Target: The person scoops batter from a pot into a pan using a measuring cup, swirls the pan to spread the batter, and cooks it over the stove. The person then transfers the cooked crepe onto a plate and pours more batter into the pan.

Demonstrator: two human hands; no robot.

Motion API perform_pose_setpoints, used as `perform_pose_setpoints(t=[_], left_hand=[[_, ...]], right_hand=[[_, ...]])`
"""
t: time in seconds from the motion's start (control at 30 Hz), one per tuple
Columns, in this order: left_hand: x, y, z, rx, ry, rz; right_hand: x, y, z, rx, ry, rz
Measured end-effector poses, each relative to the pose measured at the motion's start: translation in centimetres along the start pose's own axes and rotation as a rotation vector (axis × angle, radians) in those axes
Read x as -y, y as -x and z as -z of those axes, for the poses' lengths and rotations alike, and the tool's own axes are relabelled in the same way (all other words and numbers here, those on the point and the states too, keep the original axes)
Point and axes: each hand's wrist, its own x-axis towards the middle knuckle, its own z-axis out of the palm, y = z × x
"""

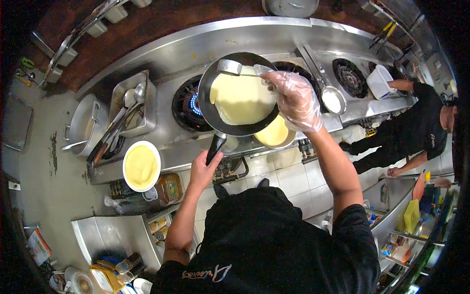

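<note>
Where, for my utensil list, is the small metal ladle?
In the head view, the small metal ladle is in the gloved right hand, over the far side of the frying pan.

Pale script lettering (208,273) stands on the black shirt (289,240), too unclear to read surely

Right hand (295,100): clear plastic glove (306,116)
Left hand (203,171): bare
Shirt (279,240): black, short-sleeved
Lettering (208,273): pale script, left hand's side
Shoes (221,191): dark
</note>
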Motion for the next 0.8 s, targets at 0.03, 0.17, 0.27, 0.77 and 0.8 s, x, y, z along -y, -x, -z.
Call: perform_pose_setpoints(t=[0.03,0.17,0.27,0.77,0.8], left_hand=[[-0.6,0.1,0.0,-0.023,-0.035,-0.038],[-1.2,0.0,0.3,-0.092,-0.113,-0.102],[-1.9,-0.1,0.7,-0.092,-0.136,-0.058],[-9.8,-1.4,4.6,-0.053,-0.533,-0.015],[-10.0,-1.7,4.9,-0.05,-0.56,-0.033]], right_hand=[[0.1,-0.1,0.1,-0.002,-0.003,0.003],[0.2,-0.1,0.0,-0.01,-0.018,-0.027],[0.6,-0.2,0.1,-0.018,-0.031,-0.031],[0.1,0.4,0.2,-0.057,-0.021,-0.021],[0.0,0.5,0.2,-0.058,-0.021,-0.026]])
